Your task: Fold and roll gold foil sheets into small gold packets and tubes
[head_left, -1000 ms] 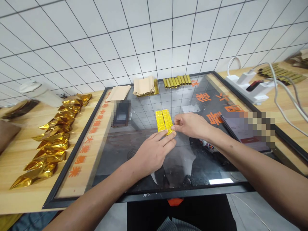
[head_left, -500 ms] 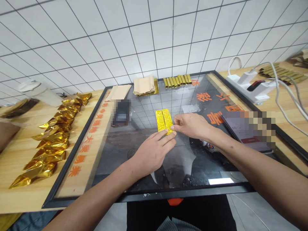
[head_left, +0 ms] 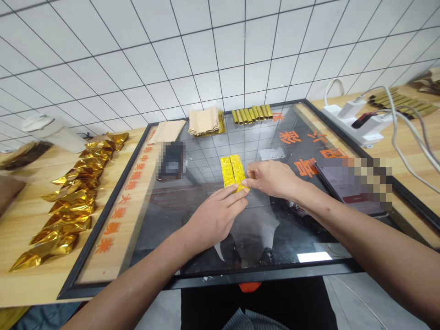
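Note:
In the middle of the glass tabletop (head_left: 202, 201) lies a sheet of shiny gold paper (head_left: 233, 169), folded into two narrow strips that meet along a centre line. My left hand (head_left: 216, 215) rests over its near end with fingers stretched and fingertips pressing the paper. At the near right corner is my right hand (head_left: 273, 178). Its fingers are curled in and the thumb touches the paper's edge, a pinch on that corner; the curled fingers hide part of the grip.
Gold paper rolls (head_left: 252, 114) line up at the back beside a stack of tan paper (head_left: 203, 121). Folded gold foil pieces (head_left: 72, 206) run down the left. Phones lie at left (head_left: 171, 160) and right (head_left: 347, 185). A power strip (head_left: 350, 121) with cables stands back right.
The whole view has shifted slightly. Both hands stay at the near end of the gold paper, which keeps its folded shape.

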